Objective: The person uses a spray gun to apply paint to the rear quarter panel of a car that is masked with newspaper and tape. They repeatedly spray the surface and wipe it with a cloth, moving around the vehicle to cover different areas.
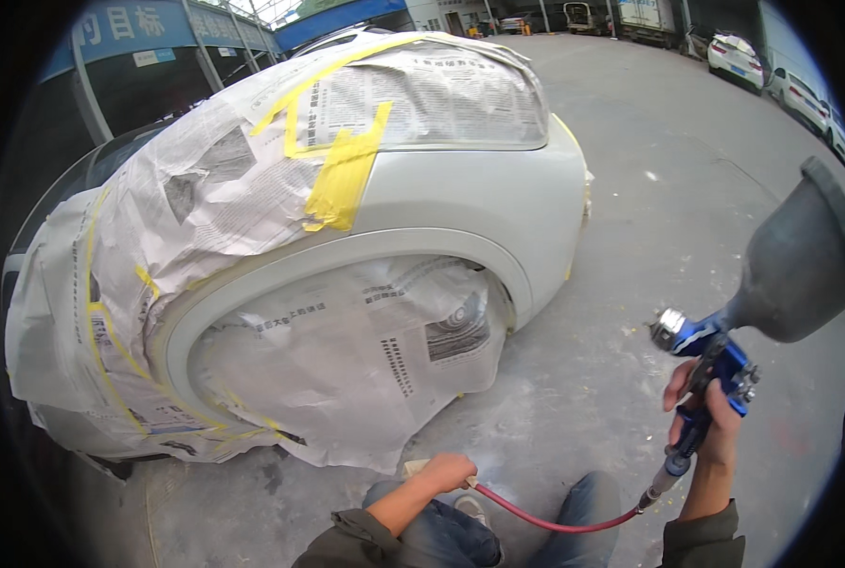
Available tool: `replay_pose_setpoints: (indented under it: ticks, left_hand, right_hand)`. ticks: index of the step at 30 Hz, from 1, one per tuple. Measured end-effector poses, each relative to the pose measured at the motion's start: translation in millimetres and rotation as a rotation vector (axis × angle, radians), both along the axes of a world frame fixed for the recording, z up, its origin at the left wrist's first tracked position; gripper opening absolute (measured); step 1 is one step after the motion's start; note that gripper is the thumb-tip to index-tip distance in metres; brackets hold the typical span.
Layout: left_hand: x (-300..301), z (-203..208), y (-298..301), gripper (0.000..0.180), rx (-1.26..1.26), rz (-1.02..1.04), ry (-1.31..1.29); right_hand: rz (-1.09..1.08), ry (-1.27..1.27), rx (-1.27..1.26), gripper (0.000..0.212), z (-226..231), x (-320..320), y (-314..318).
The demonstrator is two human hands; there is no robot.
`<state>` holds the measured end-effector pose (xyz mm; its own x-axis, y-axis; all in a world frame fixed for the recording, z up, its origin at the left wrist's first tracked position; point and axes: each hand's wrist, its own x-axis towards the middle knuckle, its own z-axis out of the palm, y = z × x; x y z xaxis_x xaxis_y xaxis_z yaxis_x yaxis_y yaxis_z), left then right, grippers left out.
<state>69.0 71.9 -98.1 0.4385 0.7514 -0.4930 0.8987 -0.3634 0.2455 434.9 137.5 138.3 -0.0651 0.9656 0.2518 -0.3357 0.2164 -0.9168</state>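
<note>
In my right hand point(711, 407) is a blue paint spray gun point(718, 364) with a large dark grey cup point(790, 260) on top. The gun's silver nozzle point(668, 329) points left toward the car. From its handle a red air hose point(555, 525) curves over my knees to my left hand point(446, 470), which is closed around it. Something pale, perhaps cloth, shows at both sides of that fist. Before me stands a car whose bare rear panel point(451, 189) is light grey-white. Newspaper point(346, 350) hides the wheel; more newspaper and yellow masking tape point(346, 180) cover the window and door.
A grey concrete floor point(621, 237) with pale spots surrounds the car. Parked white cars point(735, 59) line the far right, and a truck point(646, 14) stands at the back. Blue-topped bays with posts point(91, 104) lie at the far left.
</note>
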Motion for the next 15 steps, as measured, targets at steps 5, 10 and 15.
replay_pose_setpoints:
  ticks: [5,10,15]
  left_hand:
    - [-16.1,-3.6,-8.4,0.025,-0.05,0.043,0.027]
    - [-15.5,-4.9,-12.4,0.023,-0.021,0.074,-0.058]
    - [-25.2,-20.5,-10.0,0.022,-0.011,0.085,-0.089]
  right_hand:
    - [0.209,0.129,0.031,0.054,-8.6,-6.5,2.2]
    - [0.214,0.097,0.017,0.056,0.3,-5.8,14.0]
    - [0.15,0.09,0.02,0.043,16.3,10.9,46.2]
